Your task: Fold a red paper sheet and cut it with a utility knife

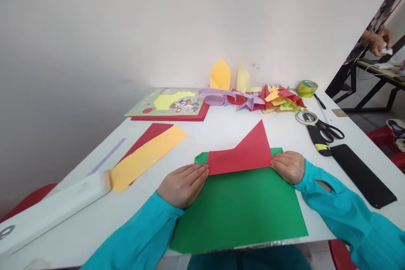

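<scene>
A folded red sheet of paper lies across the upper part of a green sheet, one pointed corner sticking up at its right side. My left hand pinches the red paper's left end between thumb and fingers. At the opposite end, my right hand grips the lower right corner the same way. Both thumbs are mostly hidden. To the left lie an orange paper strip and a dark red piece partly under it.
Folded paper shapes heap by the wall near a roll of tape. Scissors, a cutter and a black case lie right. A white long device occupies the left edge. Another person's hands show far right.
</scene>
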`<move>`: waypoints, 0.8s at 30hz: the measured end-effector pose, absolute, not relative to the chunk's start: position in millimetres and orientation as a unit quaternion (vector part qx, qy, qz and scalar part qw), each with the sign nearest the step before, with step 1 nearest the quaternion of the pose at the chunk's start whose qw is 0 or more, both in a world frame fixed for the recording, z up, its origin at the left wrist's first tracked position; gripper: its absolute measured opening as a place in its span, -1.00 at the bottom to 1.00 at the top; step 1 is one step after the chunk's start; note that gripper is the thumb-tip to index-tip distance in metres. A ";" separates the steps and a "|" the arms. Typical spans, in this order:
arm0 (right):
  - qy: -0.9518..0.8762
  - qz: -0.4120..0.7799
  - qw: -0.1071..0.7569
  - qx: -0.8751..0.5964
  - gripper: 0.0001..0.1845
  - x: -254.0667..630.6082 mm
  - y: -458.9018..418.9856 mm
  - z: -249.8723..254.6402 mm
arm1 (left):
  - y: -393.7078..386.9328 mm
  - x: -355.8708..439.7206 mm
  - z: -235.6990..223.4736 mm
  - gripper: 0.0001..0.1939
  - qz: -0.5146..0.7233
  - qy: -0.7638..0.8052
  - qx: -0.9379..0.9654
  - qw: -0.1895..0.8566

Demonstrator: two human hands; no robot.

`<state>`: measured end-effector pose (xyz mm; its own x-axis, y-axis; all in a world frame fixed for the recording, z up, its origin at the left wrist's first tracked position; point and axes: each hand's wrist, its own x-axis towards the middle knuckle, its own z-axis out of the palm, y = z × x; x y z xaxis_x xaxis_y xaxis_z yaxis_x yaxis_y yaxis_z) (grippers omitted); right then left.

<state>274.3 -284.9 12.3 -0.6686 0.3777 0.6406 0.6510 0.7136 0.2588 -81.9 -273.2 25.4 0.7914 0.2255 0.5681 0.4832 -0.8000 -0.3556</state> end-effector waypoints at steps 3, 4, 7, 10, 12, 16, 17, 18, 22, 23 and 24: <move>-0.881 -0.239 0.275 -0.302 -0.72 274.2 -287.3 13.6 | -272.9 -83.1 25.5 -0.77 -0.258 -0.194 -0.916 0.237; -0.880 -0.241 0.270 -0.307 -0.68 274.2 -288.0 14.2 | -272.8 -83.3 25.8 -0.77 -0.256 -0.194 -0.917 0.237; -0.878 -0.251 0.258 -0.316 -0.60 273.3 -289.7 16.0 | -272.6 -83.7 27.4 -0.77 -0.249 -0.195 -0.919 0.237; -0.876 -0.263 0.256 -0.314 -0.57 271.1 -290.4 17.2 | -272.1 -84.3 28.3 -0.77 -0.242 -0.192 -0.920 0.242; -0.875 -0.268 0.259 -0.311 -0.57 269.6 -290.6 17.8 | -271.2 -85.2 28.1 -0.79 -0.240 -0.185 -0.918 0.256; -0.875 -0.273 0.263 -0.302 -0.58 269.1 -290.3 19.3 | -269.2 -86.0 29.8 -0.83 -0.229 -0.178 -0.913 0.287; -0.875 -0.275 0.262 -0.299 -0.58 269.6 -290.1 19.5 | -269.3 -85.2 31.8 -0.82 -0.218 -0.183 -0.914 0.288; -0.876 -0.276 0.261 -0.297 -0.59 270.2 -289.9 19.6 | -269.8 -83.5 34.6 -0.79 -0.204 -0.192 -0.916 0.288; -0.882 -0.270 0.249 -0.294 -0.62 272.3 -288.7 16.6 | -276.7 -65.2 50.1 -0.71 -0.176 -0.241 -0.914 0.276; -0.883 -0.268 0.248 -0.296 -0.62 272.6 -288.3 14.9 | -278.6 -57.9 53.2 -0.71 -0.180 -0.251 -0.912 0.268; -0.883 -0.266 0.249 -0.296 -0.61 272.7 -287.8 13.0 | -279.8 -50.0 55.2 -0.72 -0.185 -0.260 -0.913 0.255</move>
